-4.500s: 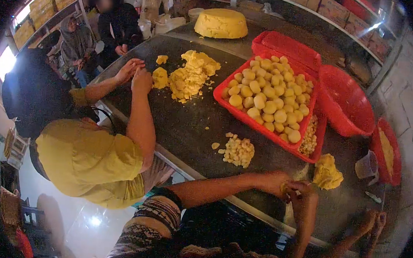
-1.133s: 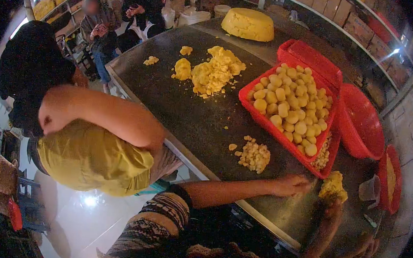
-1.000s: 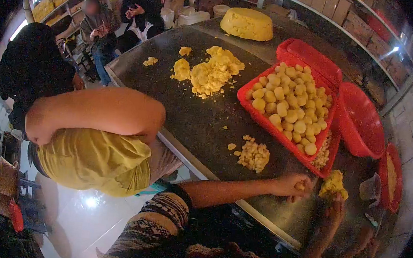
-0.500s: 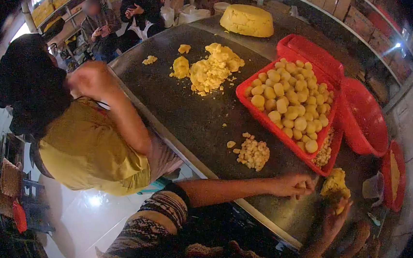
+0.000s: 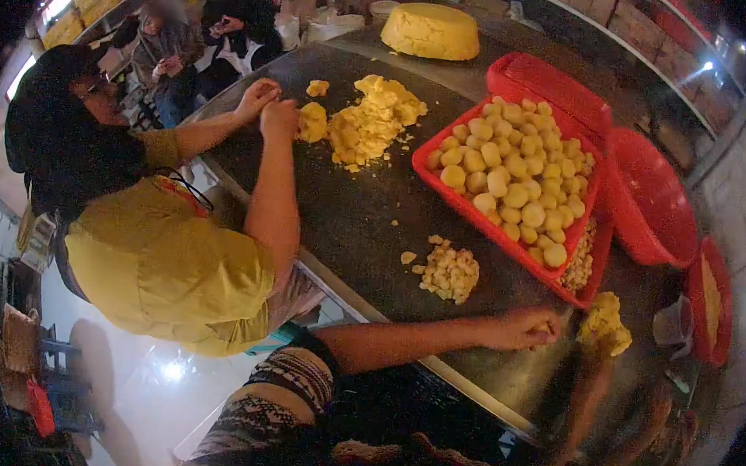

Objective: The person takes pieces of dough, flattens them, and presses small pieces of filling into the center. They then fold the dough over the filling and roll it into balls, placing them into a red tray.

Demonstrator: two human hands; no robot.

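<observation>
Yellow dough lump (image 5: pixel 604 325) at right hand, hidden, left hand (image 5: pixel 525 326) fingers curled, contents unclear, no legible writing.

My only view: head camera, fisheye, looking forward and down across the dark table (image 5: pixel 347 222). Near edge and my left hand (image 5: pixel 523 326) sit close below; red tray (image 5: pixel 479 219) mid-distance; shelves far, frame corners dark

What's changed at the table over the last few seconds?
The co-worker's hands, lifted off a second ago, are back at the crumbled dough. The left hand has parted from the right and rests by the dough lump. The red tray is unchanged.
</observation>
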